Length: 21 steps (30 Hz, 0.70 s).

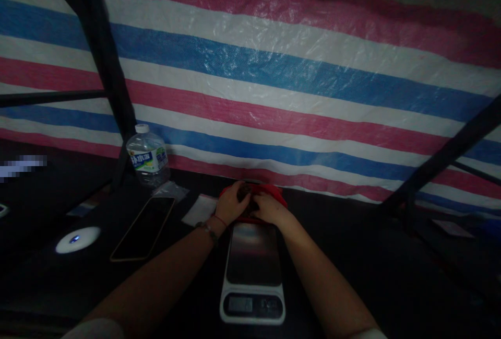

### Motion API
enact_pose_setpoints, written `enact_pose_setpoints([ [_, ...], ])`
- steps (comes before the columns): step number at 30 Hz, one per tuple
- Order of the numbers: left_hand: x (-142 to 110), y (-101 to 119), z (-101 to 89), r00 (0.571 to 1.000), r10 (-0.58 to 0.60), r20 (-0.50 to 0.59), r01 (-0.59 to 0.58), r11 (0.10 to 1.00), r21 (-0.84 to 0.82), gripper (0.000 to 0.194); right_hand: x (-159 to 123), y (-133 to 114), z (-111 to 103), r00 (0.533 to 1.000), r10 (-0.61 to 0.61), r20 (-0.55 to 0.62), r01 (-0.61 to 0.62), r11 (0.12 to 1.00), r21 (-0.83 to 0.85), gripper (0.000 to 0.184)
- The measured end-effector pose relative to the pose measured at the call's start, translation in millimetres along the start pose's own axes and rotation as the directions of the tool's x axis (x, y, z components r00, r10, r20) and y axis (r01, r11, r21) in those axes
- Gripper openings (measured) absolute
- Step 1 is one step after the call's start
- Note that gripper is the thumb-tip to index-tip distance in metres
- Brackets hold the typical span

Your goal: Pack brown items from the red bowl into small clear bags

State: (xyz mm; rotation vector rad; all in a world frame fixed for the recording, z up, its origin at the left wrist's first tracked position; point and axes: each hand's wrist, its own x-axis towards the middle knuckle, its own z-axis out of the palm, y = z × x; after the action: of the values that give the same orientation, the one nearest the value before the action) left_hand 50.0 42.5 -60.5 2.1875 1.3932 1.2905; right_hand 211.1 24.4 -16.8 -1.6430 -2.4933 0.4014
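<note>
Left hand (231,204) and right hand (270,208) are both in at the red bundle (279,196), fingers bent towards its dark middle! Whether either grips anything, I can't tell; the fingertips are lost in the gloom. That bundle sits right by the far end of the scale (254,255), which lies on the dark tabletop (336,255), its display (240,305) too dim to read. Just beside the left hand, a white packet (199,210); farther left, the phone (144,228), screen black, and a clear bag (171,191) near the bottle (147,157).
</note>
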Motion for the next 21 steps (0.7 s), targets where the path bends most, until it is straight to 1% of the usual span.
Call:
enact_pose_setpoints([
  [2,0,0,0.7,1.0,0.001,0.0,-0.001,1.0,-0.002,0.035,2,0,2,1.0,-0.01,-0.008,0.009,0.999,-0.035,0.036],
  [4,0,0,0.6,1.0,0.008,0.016,-0.008,1.0,-0.006,0.032,4,0,0,0.999,-0.018,-0.026,0.016,0.998,-0.068,0.031],
  [6,-1,1,-0.1,1.0,0.007,0.017,-0.007,1.0,-0.007,0.034,4,0,-3,0.999,-0.024,-0.037,0.021,0.996,-0.083,0.028],
  [8,-1,2,-1.1,1.0,0.002,0.018,-0.002,1.0,-0.001,0.036,4,0,-5,0.999,-0.02,-0.038,0.017,0.995,-0.095,0.027],
  [13,-2,3,-3.2,0.998,0.016,0.065,-0.018,1.0,0.025,0.03,3,3,-10,0.997,0.01,-0.077,-0.018,0.995,-0.098,0.025],
  [15,-2,4,-3.7,0.997,0.016,0.076,-0.02,0.999,0.045,0.034,2,4,-16,0.993,0.015,-0.117,-0.023,0.998,-0.065,0.024],
  [17,-4,5,-4.0,0.994,0.026,0.104,-0.033,0.997,0.067,0.039,0,4,-25,0.981,0.017,-0.195,-0.02,1.0,-0.016,0.022],
  [19,-5,7,-3.9,0.988,0.052,0.143,-0.064,0.995,0.082,0.043,-2,2,-32,0.953,0.021,-0.301,-0.01,0.999,0.039,0.022],
  [21,-6,8,-3.4,0.982,0.075,0.173,-0.091,0.992,0.087,0.046,-3,-2,-35,0.929,0.021,-0.369,0.013,0.996,0.09,0.022],
])
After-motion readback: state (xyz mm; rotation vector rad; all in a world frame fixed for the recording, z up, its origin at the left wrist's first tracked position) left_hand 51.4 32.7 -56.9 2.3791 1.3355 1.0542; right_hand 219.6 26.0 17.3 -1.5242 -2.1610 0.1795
